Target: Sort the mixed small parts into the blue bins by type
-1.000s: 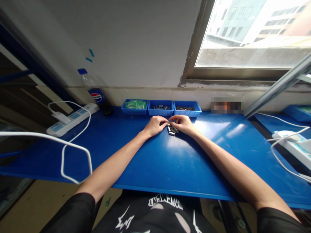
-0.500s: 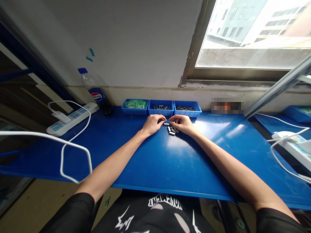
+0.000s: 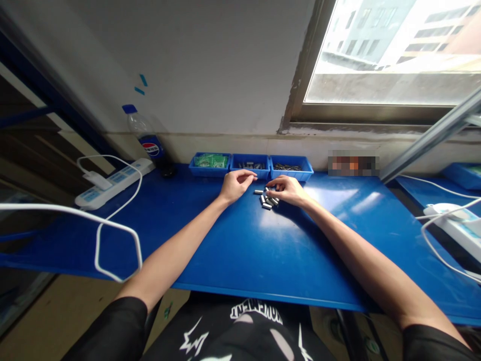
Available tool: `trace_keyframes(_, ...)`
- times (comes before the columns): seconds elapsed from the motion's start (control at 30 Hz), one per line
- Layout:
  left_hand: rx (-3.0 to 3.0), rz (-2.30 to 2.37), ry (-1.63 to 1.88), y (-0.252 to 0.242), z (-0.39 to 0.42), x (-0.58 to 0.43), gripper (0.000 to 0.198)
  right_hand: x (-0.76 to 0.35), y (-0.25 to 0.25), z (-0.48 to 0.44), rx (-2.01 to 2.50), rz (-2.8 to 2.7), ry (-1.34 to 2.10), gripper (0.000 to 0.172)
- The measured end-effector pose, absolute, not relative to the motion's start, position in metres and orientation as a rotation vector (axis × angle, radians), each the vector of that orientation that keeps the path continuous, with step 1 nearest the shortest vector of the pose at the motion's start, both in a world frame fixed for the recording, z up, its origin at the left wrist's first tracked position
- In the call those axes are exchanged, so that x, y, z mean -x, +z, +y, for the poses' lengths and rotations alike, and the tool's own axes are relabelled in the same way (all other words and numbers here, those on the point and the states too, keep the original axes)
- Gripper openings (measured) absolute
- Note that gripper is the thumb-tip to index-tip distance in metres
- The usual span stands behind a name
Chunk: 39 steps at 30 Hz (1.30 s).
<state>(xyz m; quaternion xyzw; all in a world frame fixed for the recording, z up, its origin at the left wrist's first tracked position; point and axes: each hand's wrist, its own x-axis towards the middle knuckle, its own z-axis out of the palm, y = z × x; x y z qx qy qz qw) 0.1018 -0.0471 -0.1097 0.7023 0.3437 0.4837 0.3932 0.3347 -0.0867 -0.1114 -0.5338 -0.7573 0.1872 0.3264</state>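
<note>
Several small dark metal-tipped parts lie in a loose cluster on the blue table. One more small part lies alone just left of the cluster. My left hand hovers to its left near the middle blue bin, fingers loosely curled and apart, holding nothing I can see. My right hand rests beside the cluster on the right, its fingertips curled down onto the parts.
Three small blue bins line the wall: a green-filled one, the middle one, and a right one. A cola bottle and a white power strip with looping cable sit left. Another strip sits right.
My hands have drawn apart. The left hand lifted away toward the middle bin, leaving a single small part on the table; the right hand stayed at the cluster.
</note>
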Motion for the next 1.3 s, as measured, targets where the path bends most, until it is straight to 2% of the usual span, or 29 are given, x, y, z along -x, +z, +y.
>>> trace_keyframes(0.1, -2.08, 0.882, 1.106, -0.112, -0.054, -0.102, 0.014, -0.333, -0.112, -0.085, 1.39, -2.028, 0.455, 0.029)
trace_keyframes(0.3, -2.279, 0.869, 1.017, -0.119, -0.058, -0.104, 0.018, -0.328, -0.12, -0.086, 1.373, -1.877, 0.548, 0.026)
trace_keyframes(0.53, -2.062, 0.924, 1.035, -0.12, -0.055, -0.103, 0.023, -0.325, -0.12, -0.09, 1.116, -1.398, 0.983, 0.045)
trace_keyframes(0.67, -1.971, 0.862, 1.04, -0.119, -0.053, -0.102, 0.03, -0.323, -0.12, -0.089, 1.046, -1.24, 1.144, 0.044)
trace_keyframes(1.03, -1.855, 0.773, 0.987, -0.119, -0.054, -0.1, 0.037, -0.329, -0.119, -0.088, 0.985, -1.088, 1.279, 0.047)
trace_keyframes(1.3, -1.658, 0.738, 0.963, -0.118, -0.051, -0.104, 0.043, -0.323, -0.117, -0.093, 0.992, -1.278, 1.239, 0.042)
